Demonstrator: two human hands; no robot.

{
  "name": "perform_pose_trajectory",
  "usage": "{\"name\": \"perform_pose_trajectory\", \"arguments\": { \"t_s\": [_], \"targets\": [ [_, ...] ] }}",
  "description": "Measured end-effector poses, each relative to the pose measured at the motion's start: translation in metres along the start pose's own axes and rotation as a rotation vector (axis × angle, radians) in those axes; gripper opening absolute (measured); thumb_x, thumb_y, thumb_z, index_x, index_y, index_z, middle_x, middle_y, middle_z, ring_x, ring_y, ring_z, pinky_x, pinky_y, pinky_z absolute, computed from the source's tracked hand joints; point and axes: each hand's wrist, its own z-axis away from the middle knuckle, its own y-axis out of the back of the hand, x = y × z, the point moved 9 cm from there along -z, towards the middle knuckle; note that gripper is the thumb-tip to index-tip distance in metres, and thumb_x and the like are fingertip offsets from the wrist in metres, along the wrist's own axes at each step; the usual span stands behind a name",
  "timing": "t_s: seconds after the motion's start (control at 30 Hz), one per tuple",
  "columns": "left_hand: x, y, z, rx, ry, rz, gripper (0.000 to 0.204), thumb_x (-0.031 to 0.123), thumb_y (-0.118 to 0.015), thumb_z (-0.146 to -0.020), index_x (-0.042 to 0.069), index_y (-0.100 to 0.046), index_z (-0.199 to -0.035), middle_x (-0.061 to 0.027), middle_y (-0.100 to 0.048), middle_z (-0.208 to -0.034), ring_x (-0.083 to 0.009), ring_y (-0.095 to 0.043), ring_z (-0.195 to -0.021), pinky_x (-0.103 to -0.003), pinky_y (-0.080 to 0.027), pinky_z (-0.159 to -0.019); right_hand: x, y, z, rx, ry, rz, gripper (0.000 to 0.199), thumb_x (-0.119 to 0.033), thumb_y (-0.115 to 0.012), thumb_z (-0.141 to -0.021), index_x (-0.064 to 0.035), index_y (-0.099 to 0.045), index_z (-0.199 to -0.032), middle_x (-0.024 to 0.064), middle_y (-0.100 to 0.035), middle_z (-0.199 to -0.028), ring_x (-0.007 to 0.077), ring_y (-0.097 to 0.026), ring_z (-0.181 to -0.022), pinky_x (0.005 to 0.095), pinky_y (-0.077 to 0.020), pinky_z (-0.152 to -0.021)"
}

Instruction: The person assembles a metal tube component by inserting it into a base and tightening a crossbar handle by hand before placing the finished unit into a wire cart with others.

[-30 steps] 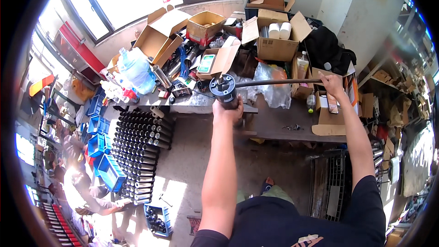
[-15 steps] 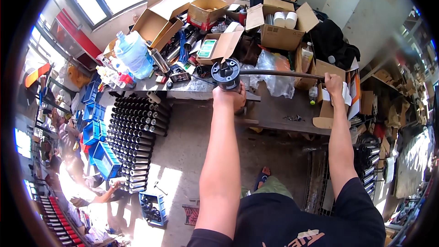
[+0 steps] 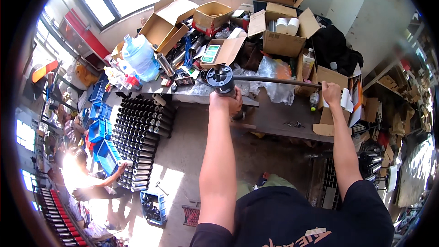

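My left hand [image 3: 226,103] is wrapped round a black round metal part [image 3: 220,80], which has a ringed top face with holes in it. From that part a long dark bar [image 3: 276,79] runs to the right, roughly level, above the bench. My right hand [image 3: 331,94] is closed in a fist on the bar's far end. How the bar joins the round part is hard to make out. Both arms stretch forward over the bench's near edge.
A cluttered bench [image 3: 279,115] carries cardboard boxes [image 3: 282,42], plastic bags [image 3: 274,71] and a large clear water bottle [image 3: 140,57]. Rows of metal cylinders [image 3: 137,142] stand at left beside blue bins [image 3: 108,156]. A co-worker [image 3: 84,178] there holds a pale cylinder [image 3: 125,163].
Both my hands have shifted slightly down and left in the picture, the bar's right end dipping a little. At left, the co-worker's hand has risen and a pale cylinder now shows in it.
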Motion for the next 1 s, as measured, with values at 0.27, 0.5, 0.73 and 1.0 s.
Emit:
{"name": "perform_pose_trajectory", "arguments": {
  "t_s": [0.27,0.5,0.73,1.0],
  "targets": [
    [-0.015,0.025,0.024,-1.117,-0.347,-0.585,0.032,0.027,-0.062,-0.085,-0.001,-0.066,-0.100,-0.0180,-0.065,-0.104,-0.0325,-0.062,-0.092,-0.045,-0.056,-0.089,0.085,-0.040,0.103,-0.263,-0.397,0.108,0.075,-0.061,-0.044,-0.096,0.0057,-0.073,-0.075,0.0331,-0.066,-0.079,0.0489,-0.067,-0.085,0.0533,-0.0500,-0.084],
    [-0.083,0.089,0.076,-1.505,-0.329,-0.963,0.070,0.059,-0.055,-0.094,0.002,-0.044,-0.134,-0.0149,-0.051,-0.115,-0.0237,-0.057,-0.084,-0.037,-0.051,-0.070,0.003,-0.126,0.400,-0.859,-1.178,-0.282,0.088,-0.076,-0.036,-0.093,0.0020,-0.075,-0.088,0.0268,-0.072,-0.096,0.0408,-0.068,-0.104,0.0495,-0.0485,-0.089],
    [-0.071,0.073,0.108,-1.356,-0.489,-1.097,0.086,0.078,-0.026,-0.095,0.003,-0.053,-0.126,-0.0121,-0.058,-0.110,-0.0251,-0.062,-0.083,-0.043,-0.057,-0.068,-0.033,-0.199,0.413,-0.689,-1.315,-0.601,0.058,-0.056,-0.060,-0.093,0.0006,-0.070,-0.085,0.0137,-0.068,-0.081,0.0248,-0.065,-0.080,0.0402,-0.0502,-0.073],
    [-0.022,0.080,0.140,-0.967,-0.977,-1.230,0.061,0.053,-0.026,-0.108,-0.002,-0.051,-0.119,-0.0182,-0.064,-0.091,-0.0305,-0.069,-0.070,-0.044,-0.062,-0.062,-0.025,-0.247,0.417,-0.510,-1.302,-1.050,0.035,-0.042,-0.062,-0.095,-0.0127,-0.062,-0.112,0.0002,-0.068,-0.102,0.0147,-0.059,-0.090,0.0355,-0.0438,-0.075]
  ]
}}
